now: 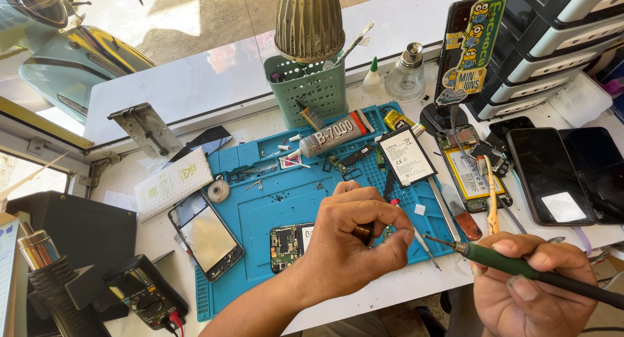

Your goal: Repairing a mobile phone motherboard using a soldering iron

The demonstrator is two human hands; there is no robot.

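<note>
Head view: a green mesh basket [316,85] at the blue repair mat's [260,210] far edge holds tools and small tubes. The left hand [351,236] is curled shut, pinching tweezers [422,245] near the mat's front edge, beside a green circuit board [284,246]. The right hand [530,285], off the bench edge, wraps closed round a green soldering iron [513,264], tip just right of the tweezers.

My white worktable [403,291] in bright daylight; glass pane [162,25] ahead, sunlit pavement [195,12] beyond; grey drawer cabinet [552,44] at right.
</note>
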